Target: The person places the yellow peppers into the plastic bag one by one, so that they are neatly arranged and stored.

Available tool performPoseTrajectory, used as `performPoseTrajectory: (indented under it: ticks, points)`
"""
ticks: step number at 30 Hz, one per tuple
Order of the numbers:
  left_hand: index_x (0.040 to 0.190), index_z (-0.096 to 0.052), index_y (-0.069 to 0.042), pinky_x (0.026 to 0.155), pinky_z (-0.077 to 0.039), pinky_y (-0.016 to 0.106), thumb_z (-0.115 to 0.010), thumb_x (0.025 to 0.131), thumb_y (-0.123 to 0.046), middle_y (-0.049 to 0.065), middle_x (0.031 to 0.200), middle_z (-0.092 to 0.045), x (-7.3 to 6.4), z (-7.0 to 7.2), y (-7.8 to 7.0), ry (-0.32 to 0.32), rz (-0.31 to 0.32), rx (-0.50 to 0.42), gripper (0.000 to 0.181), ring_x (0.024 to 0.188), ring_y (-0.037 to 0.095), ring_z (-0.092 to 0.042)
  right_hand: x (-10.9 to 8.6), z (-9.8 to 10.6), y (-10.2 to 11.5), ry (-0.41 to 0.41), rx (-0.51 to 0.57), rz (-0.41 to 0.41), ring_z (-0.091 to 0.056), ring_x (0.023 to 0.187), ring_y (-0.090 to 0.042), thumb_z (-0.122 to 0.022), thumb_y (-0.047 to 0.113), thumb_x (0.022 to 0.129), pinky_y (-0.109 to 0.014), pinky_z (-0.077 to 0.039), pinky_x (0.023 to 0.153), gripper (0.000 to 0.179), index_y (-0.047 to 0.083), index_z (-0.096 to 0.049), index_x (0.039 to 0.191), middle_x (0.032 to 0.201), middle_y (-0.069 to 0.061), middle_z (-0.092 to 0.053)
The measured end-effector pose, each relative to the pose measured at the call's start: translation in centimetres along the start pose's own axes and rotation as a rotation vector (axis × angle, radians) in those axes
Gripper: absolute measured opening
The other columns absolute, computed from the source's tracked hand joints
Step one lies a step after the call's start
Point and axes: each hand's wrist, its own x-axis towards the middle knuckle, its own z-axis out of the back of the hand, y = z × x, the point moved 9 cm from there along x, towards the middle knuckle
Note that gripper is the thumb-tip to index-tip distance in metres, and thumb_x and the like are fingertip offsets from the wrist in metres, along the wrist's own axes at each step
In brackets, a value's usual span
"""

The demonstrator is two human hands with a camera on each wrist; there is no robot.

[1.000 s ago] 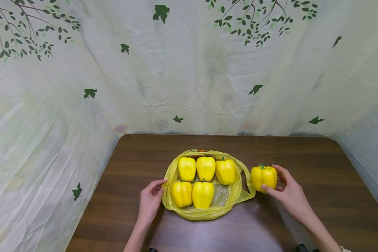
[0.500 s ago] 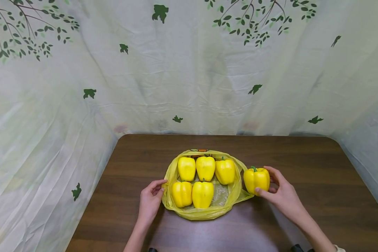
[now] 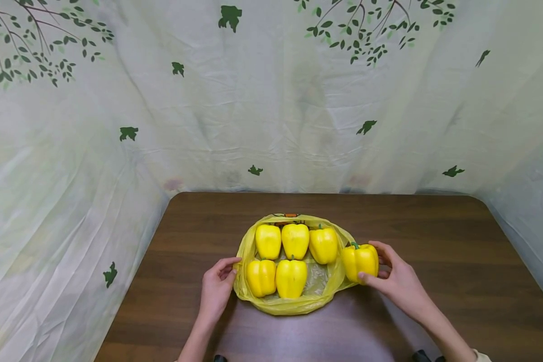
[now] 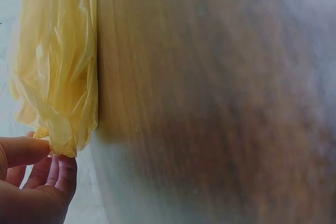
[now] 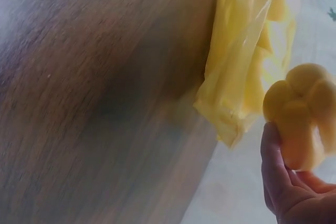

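A yellow plastic bag (image 3: pixel 294 307) lies spread with its mouth up on the table. Inside sit several yellow bell peppers (image 3: pixel 291 279) in two rows, with a bare patch of bag at the front right. My left hand (image 3: pixel 217 287) pinches the bag's left edge between thumb and fingers; the left wrist view shows the gathered plastic (image 4: pixel 59 129) in that pinch. In my right hand (image 3: pixel 400 281) is another yellow bell pepper (image 3: pixel 360 262), gripped from its right side, green stem up. It hangs over the bag's right rim and hides part of the handle there.
The brown wooden table (image 3: pixel 434 226) extends on both sides of the bag. Behind and beside it hangs a pale cloth backdrop (image 3: pixel 294 125) with printed leaves. Small dark objects (image 3: pixel 421 356) show at the bottom edge, near my forearms.
My right hand has moved left with the bell pepper, from beside the bag's right handle to over its right rim. My left hand has stayed at the bag's left edge.
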Motion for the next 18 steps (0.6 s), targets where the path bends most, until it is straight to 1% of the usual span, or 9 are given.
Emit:
performPoseTrajectory:
  ticks: [6,10,12,14,18]
  points:
    - [0.108,-0.072,0.004,0.08,-0.05,0.021,-0.059,0.087,0.016,0.019,0.105,-0.068,0.0,0.0,-0.2,0.005,0.022,-0.012,0.027,0.092,0.03,-0.062,0.1,-0.8,0.2,0.023,0.009,-0.02,-0.062,0.103,-0.026,-0.082,0.043,0.078,-0.029,-0.056,0.078,0.081,0.011,-0.043,0.142,0.13,-0.016,-0.055]
    - [0.108,-0.072,0.003,0.08,-0.05,0.021,-0.06,0.087,0.016,0.019,0.105,-0.068,-0.2,0.1,-0.6,0.008,0.026,-0.015,0.027,0.092,0.029,-0.062,0.2,-1.3,0.2,0.042,-0.001,-0.052,-0.063,0.099,-0.024,-0.081,0.047,0.078,-0.029,-0.056,0.078,0.083,0.01,-0.042,0.142,0.128,-0.016,-0.055]
    - [0.107,-0.072,0.003,0.08,-0.05,0.021,-0.059,0.087,0.016,0.018,0.104,-0.068,-0.4,0.2,-1.3,0.007,0.018,-0.019,0.027,0.091,0.029,-0.062,0.3,-1.6,0.1,0.052,-0.007,-0.067,-0.062,0.098,-0.024,-0.08,0.049,0.077,-0.029,-0.056,0.078,0.084,0.01,-0.042,0.142,0.127,-0.016,-0.056]
    - [0.107,-0.072,0.004,0.079,-0.05,0.022,-0.059,0.087,0.017,0.019,0.104,-0.068,-0.7,0.3,-2.2,0.006,0.001,-0.025,0.027,0.091,0.029,-0.062,0.4,-1.8,0.1,0.062,-0.008,-0.082,-0.062,0.098,-0.023,-0.08,0.05,0.077,-0.03,-0.056,0.079,0.085,0.01,-0.042,0.142,0.126,-0.015,-0.056]
    - [0.106,-0.071,0.007,0.079,-0.051,0.023,-0.059,0.086,0.017,0.021,0.103,-0.068,-1.1,0.3,-3.8,0.007,-0.046,-0.028,0.026,0.09,0.031,-0.062,0.4,-2.4,0.0,0.077,-0.001,-0.1,-0.063,0.097,-0.023,-0.081,0.049,0.077,-0.032,-0.056,0.079,0.085,0.01,-0.043,0.142,0.125,-0.015,-0.057]
